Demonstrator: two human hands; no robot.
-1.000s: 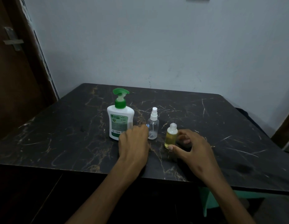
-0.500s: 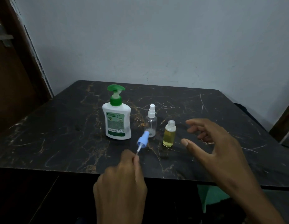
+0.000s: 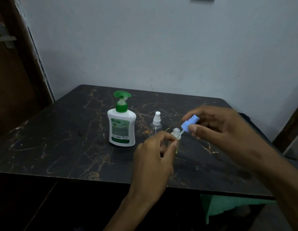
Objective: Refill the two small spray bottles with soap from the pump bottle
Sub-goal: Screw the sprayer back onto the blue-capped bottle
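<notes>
A white pump bottle (image 3: 121, 125) with a green pump head stands on the black marble table (image 3: 61, 139). To its right stands a clear, empty-looking small spray bottle (image 3: 156, 124) with its white sprayer on. My left hand (image 3: 155, 157) pinches the second small bottle (image 3: 177, 135), which holds yellow liquid and has an uncovered neck. My right hand (image 3: 228, 134) pinches the blue spray cap (image 3: 189, 123) just right of and above that neck, its thin tube pointing down toward the opening.
A wooden door (image 3: 13, 80) with a metal latch is at the left. A pale wall rises behind the table. Green cloth (image 3: 228, 207) shows under the table's front right edge.
The blue spray cap passed from my left hand to my right hand. My left hand moved forward and took hold of the yellow-filled bottle. My right hand brought the cap over the neck.
</notes>
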